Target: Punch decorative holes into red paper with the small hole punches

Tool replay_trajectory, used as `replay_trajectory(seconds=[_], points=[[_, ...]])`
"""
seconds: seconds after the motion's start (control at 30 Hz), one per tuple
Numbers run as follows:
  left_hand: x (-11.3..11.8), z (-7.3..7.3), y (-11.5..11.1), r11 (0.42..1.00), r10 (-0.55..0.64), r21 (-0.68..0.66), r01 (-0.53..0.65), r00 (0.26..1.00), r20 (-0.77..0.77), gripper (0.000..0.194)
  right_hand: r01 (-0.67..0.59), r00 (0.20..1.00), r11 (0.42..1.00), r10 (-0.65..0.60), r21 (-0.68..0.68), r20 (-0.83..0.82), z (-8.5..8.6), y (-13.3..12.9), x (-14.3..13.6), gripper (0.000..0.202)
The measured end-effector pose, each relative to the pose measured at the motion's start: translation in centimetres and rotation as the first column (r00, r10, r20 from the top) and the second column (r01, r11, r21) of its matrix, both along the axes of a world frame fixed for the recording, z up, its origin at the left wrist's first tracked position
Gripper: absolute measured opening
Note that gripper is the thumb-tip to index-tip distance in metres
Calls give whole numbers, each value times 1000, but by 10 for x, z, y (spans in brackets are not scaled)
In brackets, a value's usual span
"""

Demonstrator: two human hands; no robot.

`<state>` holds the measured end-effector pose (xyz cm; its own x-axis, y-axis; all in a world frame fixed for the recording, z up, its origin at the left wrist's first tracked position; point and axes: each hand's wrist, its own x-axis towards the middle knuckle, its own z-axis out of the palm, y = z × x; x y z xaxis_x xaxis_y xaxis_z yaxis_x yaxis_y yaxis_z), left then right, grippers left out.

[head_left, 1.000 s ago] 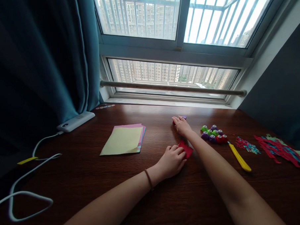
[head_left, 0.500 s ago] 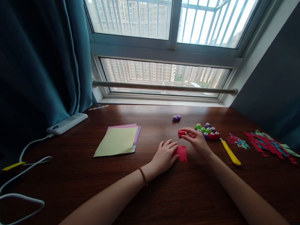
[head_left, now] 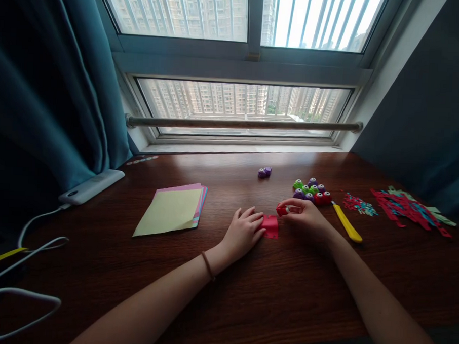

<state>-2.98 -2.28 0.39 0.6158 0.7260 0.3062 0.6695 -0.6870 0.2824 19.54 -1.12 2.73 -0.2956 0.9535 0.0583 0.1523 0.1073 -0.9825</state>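
Observation:
My left hand (head_left: 242, 234) lies flat with fingers stretched, its fingertips on the left part of a small red paper piece (head_left: 271, 227) with notched edges. My right hand (head_left: 307, 218) pinches a small red craft punch (head_left: 281, 210) between thumb and fingers, just beyond the paper's upper right corner. Whether the punch touches the desk I cannot tell. Beyond the right hand stands a cluster of similar punches (head_left: 309, 192) in green, purple and red. A yellow-handled cutter (head_left: 347, 223) lies right of that hand.
A stack of coloured paper (head_left: 169, 210) lies to the left. Two purple punches (head_left: 264, 172) stand farther back. Tiny paper cutouts (head_left: 359, 204) and red, blue and green strips (head_left: 408, 210) lie at the right. A white power bank (head_left: 92, 187) with a cable (head_left: 37, 290) is at the far left.
My right hand has brought the red punch a little to the right and down, away from above the paper. My left hand stays on the paper. The view has shifted slightly.

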Motion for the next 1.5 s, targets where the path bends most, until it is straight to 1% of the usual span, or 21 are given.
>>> replay_trajectory(seconds=[0.1, 0.17, 0.37, 0.53, 0.63, 0.8, 1.07, 1.17, 1.27, 1.4, 1.5], points=[[1, -2, 1, 999, -3, 36, 3, 1000, -6, 28, -50, 997, 999, 51, -20, 59, -2, 1, 2, 33], [0, -3, 1, 998, -6, 60, 7, 1000, -6, 26, -62, 995, 998, 63, -17, 83, -3, 2, 3, 32], [-1, -3, 1, 987, -9, 162, 3, 999, 32, 25, -3, 996, 1000, 3, -4, 91, -3, 3, 5, 36], [-2, 0, -1, 968, -13, 253, 3, 999, 39, 26, 81, 985, 996, -76, -27, 157, -4, 5, 6, 40], [-2, 1, -2, 960, -17, 279, 6, 999, 36, 26, 76, 983, 996, -68, -42, 171, -3, 5, 8, 42], [-2, 1, -2, 957, -24, 291, 12, 999, 38, 26, 23, 990, 998, -16, -51, 144, -2, 4, 10, 49], [-1, -2, 0, 960, -16, 281, 6, 999, 33, 25, -45, 991, 998, 49, -32, 123, -5, 6, 9, 42], [-1, -1, 0, 963, -13, 268, 7, 1000, 21, 25, -67, 995, 996, 72, -59, 74, -2, 4, 9, 41], [-2, 0, -1, 969, -2, 248, 1, 1000, 4, 26, -105, 994, 990, 108, -95, 31, 4, 1, 9, 42], [-2, -2, 0, 976, 26, 217, -19, 999, -28, 27, -140, 988, 982, 148, -129, 55, 10, -2, 11, 37], [0, -6, 1, 977, 48, 209, -33, 996, -68, 30, -169, 983, 975, 178, -148, 54, 8, 0, 13, 40]])
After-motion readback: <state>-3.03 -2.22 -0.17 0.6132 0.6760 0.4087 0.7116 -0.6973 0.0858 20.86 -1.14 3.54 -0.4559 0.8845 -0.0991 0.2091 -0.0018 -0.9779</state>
